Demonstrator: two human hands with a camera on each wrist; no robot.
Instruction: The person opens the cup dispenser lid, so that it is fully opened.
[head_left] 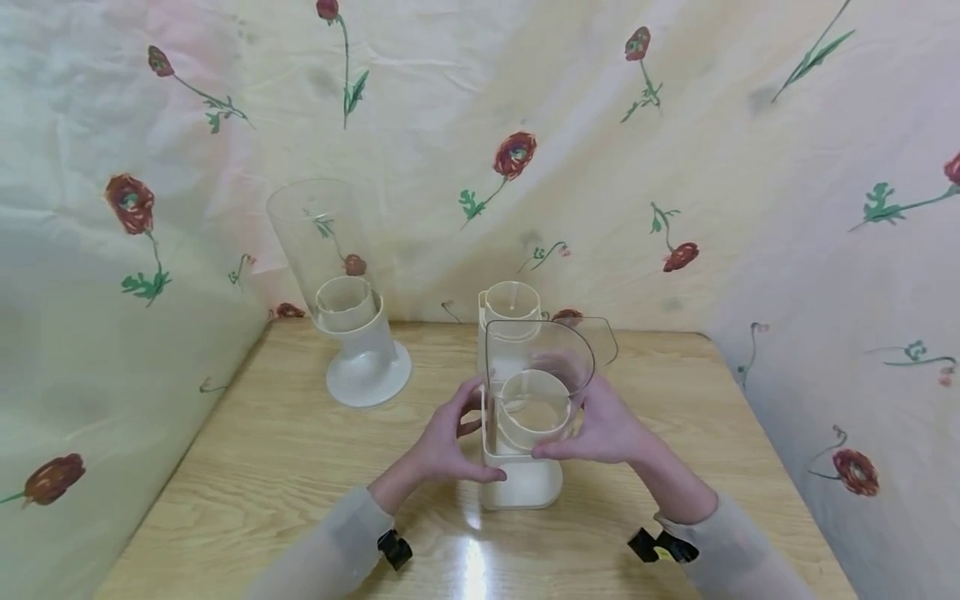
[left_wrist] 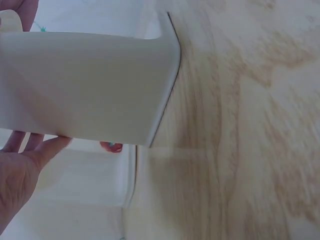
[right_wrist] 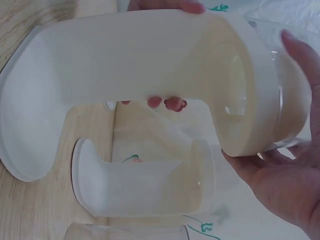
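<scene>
Left hand (head_left: pixel 450 442): The column (right_wrist: pixel 135 55) of the front stand (head_left: pixel 522 487) is gripped, thumb on one side and fingertips curled round the other; the grip is part-closed, set to the column's breadth.
Right hand (head_left: pixel 611 421): The lower part of a clear container (head_left: pixel 540 350) is held with thumb and fingers spread wide, the fingertips being brought against the upper tray (head_left: pixel 513 459).
Front stand: It is placed between the two grips, its foot on the near side of them; whether the table (head_left: pixel 300 450) is touched cannot be told.
Clear container: It is seated in the upper tray, around a pale ring (head_left: pixel 536 433), just beside the right palm.
Rear stand (right_wrist: pixel 145 187): It is set just beyond both grips, upright and of like shape.
Second container (right_wrist: pixel 127 232): It is partly hidden beyond the right grip, near the rear stand.
Round stand (head_left: pixel 367 379): It is set well to the left of the left grip and beyond it, with a clear cylinder (head_left: pixel 322 233) mounted on top.
Backdrop (head_left: pixel 412 150): Flowered cloth is hung beyond the grips.
</scene>
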